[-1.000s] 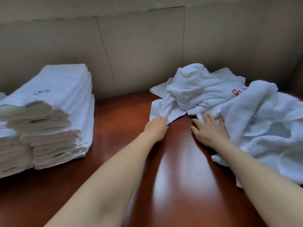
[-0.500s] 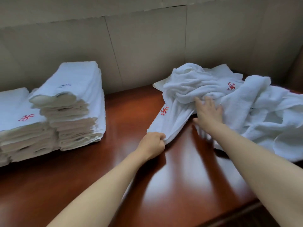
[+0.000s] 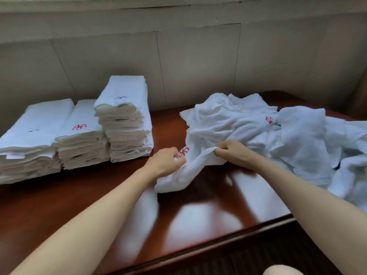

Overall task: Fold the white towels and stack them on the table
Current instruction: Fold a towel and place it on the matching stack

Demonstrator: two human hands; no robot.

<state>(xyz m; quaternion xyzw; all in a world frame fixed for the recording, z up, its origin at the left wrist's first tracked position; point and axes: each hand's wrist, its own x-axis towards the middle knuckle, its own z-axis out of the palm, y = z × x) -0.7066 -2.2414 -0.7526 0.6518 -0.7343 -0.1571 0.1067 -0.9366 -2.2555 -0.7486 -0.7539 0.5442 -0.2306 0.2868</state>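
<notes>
A white towel (image 3: 178, 177) with a red embroidered mark is partly pulled out of the crumpled pile of white towels (image 3: 278, 135) on the right of the table. My left hand (image 3: 164, 162) grips the towel's edge beside the red mark. My right hand (image 3: 234, 152) pinches the same edge a little to the right. The towel's lower end sags onto the dark red wooden table (image 3: 198, 211). Three stacks of folded white towels (image 3: 79, 132) stand at the left; the rightmost stack (image 3: 127, 120) is the tallest.
A beige panelled wall (image 3: 198, 66) runs along the back of the table. The table's front edge (image 3: 218, 243) crosses the lower right. Glossy bare wood lies between my forearms.
Both hands went from lying on the towels to gripping one towel's edge and drawing it toward me, out of the pile. The view has shifted back, showing all three folded stacks.
</notes>
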